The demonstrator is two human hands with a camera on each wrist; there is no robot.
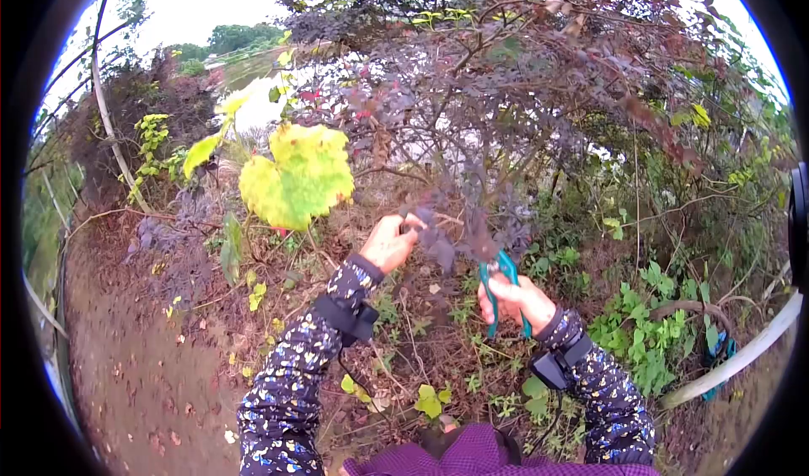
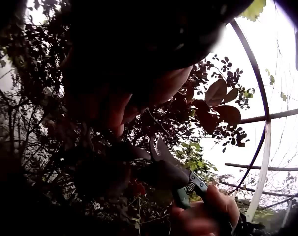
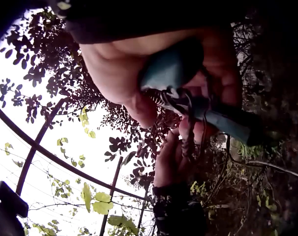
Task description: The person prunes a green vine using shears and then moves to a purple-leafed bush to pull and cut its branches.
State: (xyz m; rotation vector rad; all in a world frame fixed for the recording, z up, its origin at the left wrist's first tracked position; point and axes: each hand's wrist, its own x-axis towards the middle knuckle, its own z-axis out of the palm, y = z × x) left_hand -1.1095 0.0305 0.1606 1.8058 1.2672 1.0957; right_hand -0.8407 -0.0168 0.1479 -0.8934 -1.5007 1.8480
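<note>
Teal shears upright just below purple shrub | right hand grips their handles | left hand pinches twig at shrub's lower edge, nearer shrub.

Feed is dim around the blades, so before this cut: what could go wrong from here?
1. The left hand pinches a purple-leaved twig close to the pruning shears that the right hand grips, so the blades could nick its fingers.
2. Dense foliage of the shrub hides the cutting spot, so the wrong stem may get cut.
3. The held twig looks pulled aside and might whip back once severed.
</note>
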